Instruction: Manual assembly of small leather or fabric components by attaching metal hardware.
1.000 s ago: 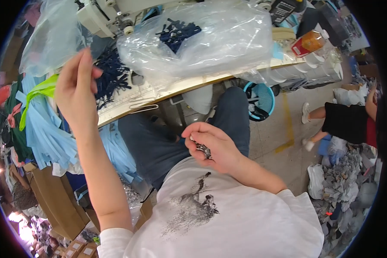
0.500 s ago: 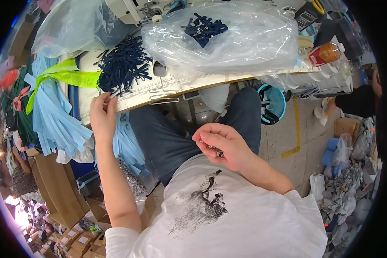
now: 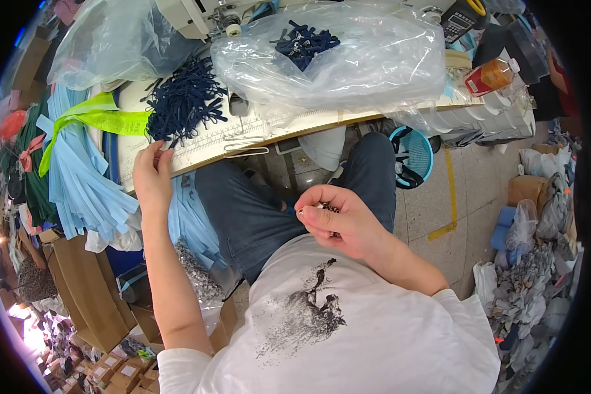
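A tangled pile of navy fabric loops (image 3: 187,98) lies on the table's left part. At its near edge, my left hand (image 3: 153,172) has thumb and fingers pinched together on the end of a loop. My right hand (image 3: 341,220) is held over my lap, its fingers curled round several small metal pieces (image 3: 330,208). One small piece shows at the thumb and fingertip; the palm hides most of the others. A smaller heap of navy loops with shiny metal bits (image 3: 305,44) rests on a clear plastic bag (image 3: 381,75) farther back.
Lime-green strip (image 3: 102,118) and light-blue strips (image 3: 82,171) hang at the left table edge. A sewing machine (image 3: 184,16) stands behind. At right are a drink bottle (image 3: 489,77) and a blue basket (image 3: 414,157) on the floor. Metal clips (image 3: 245,152) lie at the front edge.
The right fingers have shifted, and a small piece now shows at the thumb tip. My left hand stays at the pile's edge. A person's leg at far right has left the view.
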Demonstrator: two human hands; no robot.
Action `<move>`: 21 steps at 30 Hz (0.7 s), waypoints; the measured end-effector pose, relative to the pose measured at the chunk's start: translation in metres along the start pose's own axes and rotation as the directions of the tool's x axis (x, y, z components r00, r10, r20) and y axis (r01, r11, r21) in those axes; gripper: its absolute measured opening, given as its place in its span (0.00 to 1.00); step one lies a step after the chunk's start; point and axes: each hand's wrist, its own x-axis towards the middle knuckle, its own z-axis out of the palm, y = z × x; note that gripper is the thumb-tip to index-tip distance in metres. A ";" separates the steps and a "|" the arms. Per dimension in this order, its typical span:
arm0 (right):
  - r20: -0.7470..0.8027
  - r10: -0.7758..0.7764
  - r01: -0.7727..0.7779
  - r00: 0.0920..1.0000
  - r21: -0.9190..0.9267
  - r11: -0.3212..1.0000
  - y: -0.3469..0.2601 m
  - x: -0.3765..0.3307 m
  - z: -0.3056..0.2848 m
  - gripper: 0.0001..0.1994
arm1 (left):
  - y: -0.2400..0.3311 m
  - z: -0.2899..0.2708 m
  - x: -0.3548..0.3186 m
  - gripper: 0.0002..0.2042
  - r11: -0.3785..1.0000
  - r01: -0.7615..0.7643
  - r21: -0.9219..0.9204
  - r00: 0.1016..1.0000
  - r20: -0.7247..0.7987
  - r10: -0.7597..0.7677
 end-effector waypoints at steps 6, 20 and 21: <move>-0.021 0.014 -0.013 1.000 0.008 1.000 -0.005 -0.002 0.003 0.07 | -0.003 -0.005 -0.003 0.08 0.999 -0.036 -0.004 0.999 -0.013 0.036; 0.051 -0.012 0.004 0.999 0.143 0.990 -0.004 -0.001 -0.003 0.07 | 0.050 -0.029 -0.025 0.10 0.839 -0.018 -0.543 0.972 -0.206 -0.112; 0.057 -0.012 0.004 0.998 0.141 0.990 -0.004 -0.001 -0.003 0.07 | 0.069 -0.030 -0.036 0.09 0.717 0.026 -0.697 0.992 -0.068 -0.102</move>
